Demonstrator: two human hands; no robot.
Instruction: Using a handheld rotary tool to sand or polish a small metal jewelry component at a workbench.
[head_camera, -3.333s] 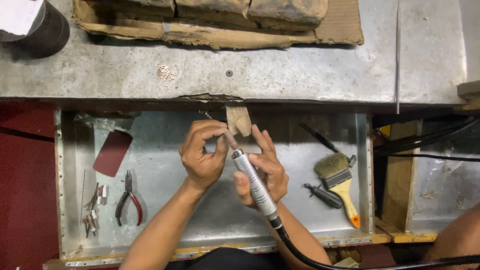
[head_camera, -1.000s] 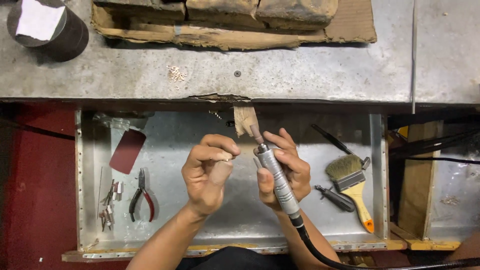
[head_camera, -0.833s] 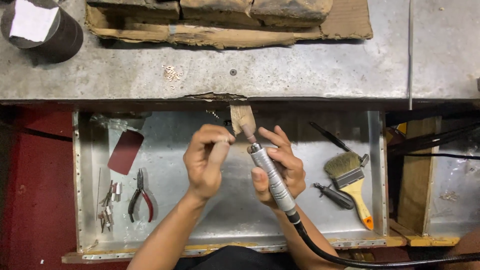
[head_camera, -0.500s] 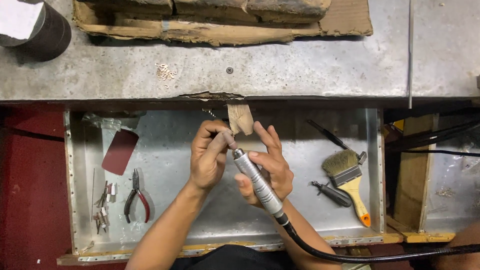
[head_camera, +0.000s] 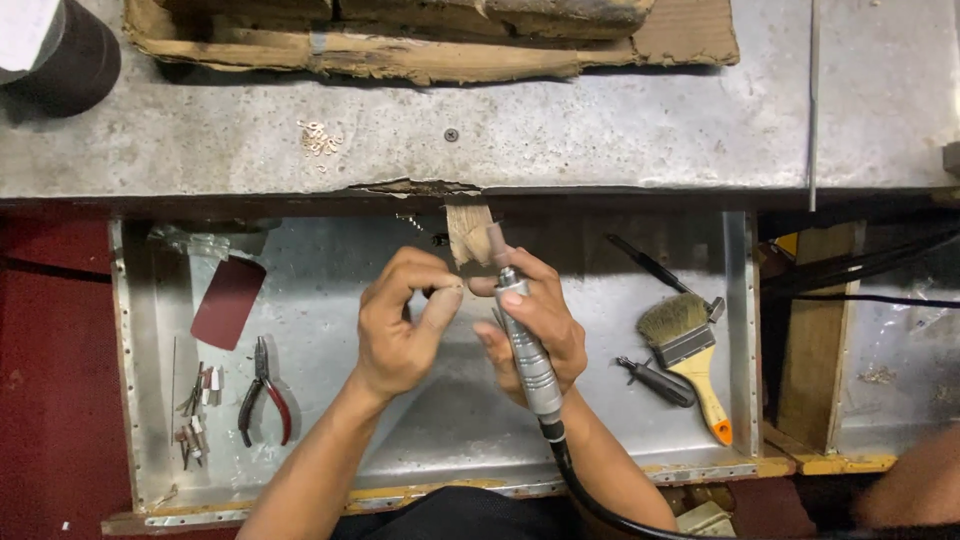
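Head view: two hands at a wooden peg over a metal tray

Head camera looks straight down on a metal tray (head_camera: 330, 440) set below the near edge of a worn metal bench (head_camera: 600, 130). A small wooden peg (head_camera: 466, 232) juts from the bench edge over the tray.

The right hand (head_camera: 535, 335) wraps a slim silver rotary handpiece (head_camera: 528, 350), fingers curled close around its barrel, the tip pointing far and up beside the peg. A black flexible cable (head_camera: 580, 495) leaves the near end of the handpiece toward the near right.

The left hand (head_camera: 400, 325) sits just left of it, fingers curled in and thumb pressed toward the fingertips, pinching something very small against the peg; what it holds is too small to tell. The two hands almost touch at the peg.

On the left of the tray lie a dark red sheet (head_camera: 227, 302), red-handled pliers (head_camera: 263, 405) and a scatter of small bits (head_camera: 197, 405). On the right lie a paintbrush (head_camera: 690, 355) with a yellow handle, a black hand tool (head_camera: 655, 380) just left of it, and a thin dark tool (head_camera: 650, 268) farther away. Far on the bench rest a ragged cardboard slab (head_camera: 420, 45) and, at the far left corner, a dark round container (head_camera: 60, 60).
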